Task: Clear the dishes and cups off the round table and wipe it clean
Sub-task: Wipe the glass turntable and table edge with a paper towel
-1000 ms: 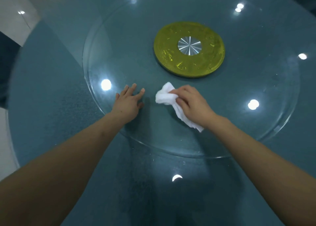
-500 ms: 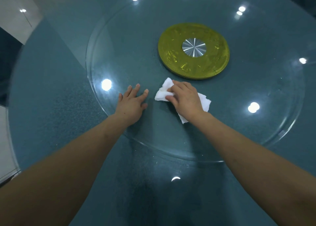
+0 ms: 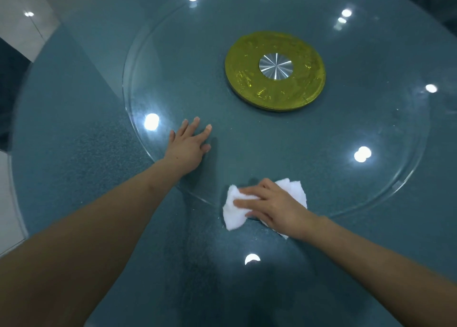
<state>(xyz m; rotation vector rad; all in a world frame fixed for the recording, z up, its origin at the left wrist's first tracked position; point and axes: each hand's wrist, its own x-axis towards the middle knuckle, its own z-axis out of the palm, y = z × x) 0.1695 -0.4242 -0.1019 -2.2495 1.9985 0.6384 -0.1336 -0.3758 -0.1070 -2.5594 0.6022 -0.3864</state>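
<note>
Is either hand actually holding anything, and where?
The right hand presses flat on the middle of the white cloth; the left hand rests on the glass turntable.

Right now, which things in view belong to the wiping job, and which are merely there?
In use: white cloth, right hand pressing it, left hand flat on the glass turntable, round table.
Merely there: yellow hub disc.

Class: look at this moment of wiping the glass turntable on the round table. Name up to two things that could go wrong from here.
1. The right hand presses the white cloth across the near rim of the clear glass turntable; the cloth might snag on that edge.
2. The left hand rests flat on the glass, probably steadying it; if it lifts, the turntable could spin under the wiping.
</note>
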